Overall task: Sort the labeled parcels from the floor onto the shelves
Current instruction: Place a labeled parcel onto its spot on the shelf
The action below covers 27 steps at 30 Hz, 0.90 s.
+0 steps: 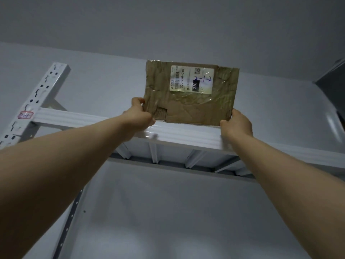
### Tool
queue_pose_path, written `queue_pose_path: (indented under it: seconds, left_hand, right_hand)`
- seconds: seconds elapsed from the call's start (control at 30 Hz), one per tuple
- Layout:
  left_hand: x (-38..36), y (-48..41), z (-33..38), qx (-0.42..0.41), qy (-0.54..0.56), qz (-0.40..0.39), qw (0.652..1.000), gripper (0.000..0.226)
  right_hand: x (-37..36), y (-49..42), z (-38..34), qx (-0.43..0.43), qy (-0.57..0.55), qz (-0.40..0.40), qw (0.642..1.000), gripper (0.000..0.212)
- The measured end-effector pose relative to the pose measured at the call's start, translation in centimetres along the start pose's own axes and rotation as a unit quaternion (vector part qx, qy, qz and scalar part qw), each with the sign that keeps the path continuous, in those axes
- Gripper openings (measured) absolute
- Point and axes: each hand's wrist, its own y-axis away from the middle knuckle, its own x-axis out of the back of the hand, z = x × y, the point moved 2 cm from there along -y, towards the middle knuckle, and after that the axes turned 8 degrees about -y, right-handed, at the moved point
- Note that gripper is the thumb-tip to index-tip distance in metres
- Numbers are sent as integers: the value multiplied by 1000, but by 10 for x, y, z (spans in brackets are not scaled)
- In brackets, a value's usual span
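Head view, seen from below: a flat cardboard parcel (190,101) is held upright at the front edge of the top shelf (89,119), near the middle of that edge. Its bottom edge meets the white front beam; whether it rests there cannot be told. The lower left corner is pinched by the left hand (139,114), with the fingers curled round the edge of the card. The lower right corner is gripped by the right hand (237,123), with the fingers hidden behind the card. Both arms are stretched upward.

A white label (192,79) is fixed to the upper part of the parcel under clear tape. "220-220-C40" is printed on it and "2-1-2" is written in blue. The card is creased and torn near the left hand.

At the shelf's left end a slotted white post (43,94) is seen, and a small tag (26,115) marked "2-1" in red is stuck where post and beam meet. A pale wall (261,34) lies behind.
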Motion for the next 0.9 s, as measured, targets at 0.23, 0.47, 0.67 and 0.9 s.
queue_pose_path:
  seconds: [0.23, 0.47, 0.67, 0.9]
  left_hand:
    - [-12, -4, -19, 4, -265, 57, 962, 70]
    - [-5, -6, -33, 12, -279, 84, 957, 57]
    - [-5, -9, -37, 33, -244, 66, 967, 45]
    - [-14, -12, -39, 31, -254, 65, 965, 43]
  right_hand:
    - [-27, -4, 15, -60, 109, -73, 990, 30]
    - [-33, 7, 19, -32, 68, -25, 997, 29]
    - [-29, 11, 15, -36, 50, -5, 998, 29]
    - [-14, 10, 17, -62, 28, -14, 998, 44]
